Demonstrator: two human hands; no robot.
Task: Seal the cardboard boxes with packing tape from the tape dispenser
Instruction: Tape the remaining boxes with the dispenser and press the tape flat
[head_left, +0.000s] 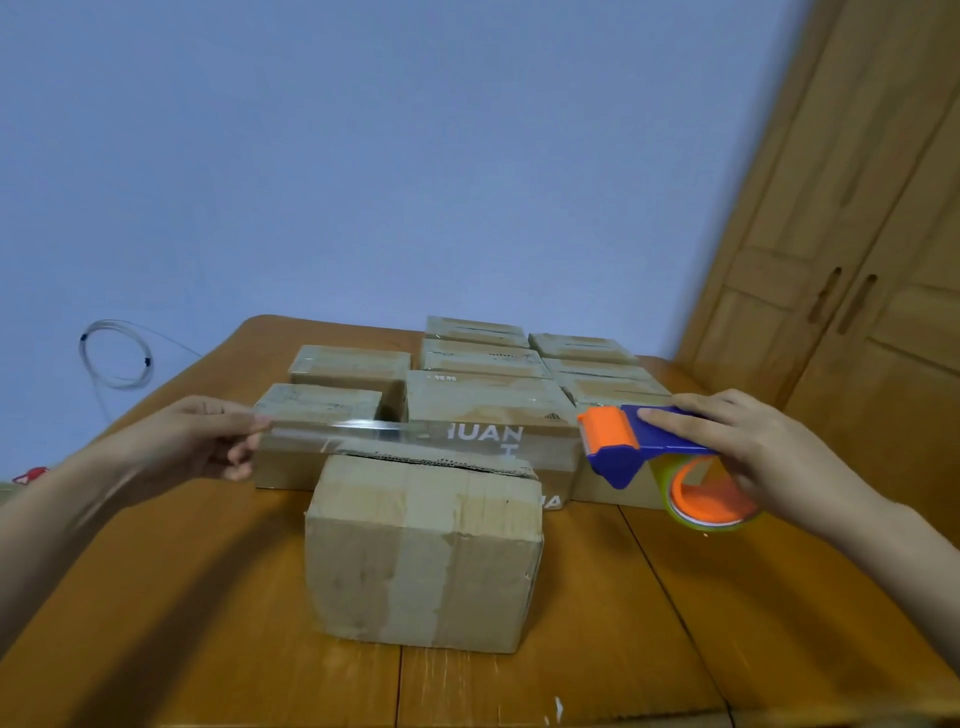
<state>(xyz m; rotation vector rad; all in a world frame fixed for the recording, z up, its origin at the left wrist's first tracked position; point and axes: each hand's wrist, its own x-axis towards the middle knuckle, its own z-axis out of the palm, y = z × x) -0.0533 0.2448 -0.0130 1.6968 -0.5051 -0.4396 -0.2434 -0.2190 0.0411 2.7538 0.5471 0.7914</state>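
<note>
A person stretches a strip of clear packing tape (415, 434) level above the nearest cardboard box (423, 551), which stands at the front middle of the wooden surface (182, 597). The left hand (200, 434) pinches the free end of the tape between thumb and fingers, to the left of the box. The right hand (737, 457) grips the tape dispenser (654, 452), blue-bodied with an orange front guard and an orange roll core, held to the right of the box and slightly above its top. The tape runs straight from the dispenser's orange mouth to the left hand; whether it touches the box top cannot be told. The box's top flaps meet in a dark, ragged seam along its far edge, and a paler band of tape runs down its front face. Behind it, further cardboard boxes (483, 358) lie in rows, closely packed; one just behind bears white lettering (491, 434), partly hidden. A coil of thin cable (117, 353) hangs on the blue wall (363, 156) to the left. A wooden wardrobe (857, 260) stands at the right.
</note>
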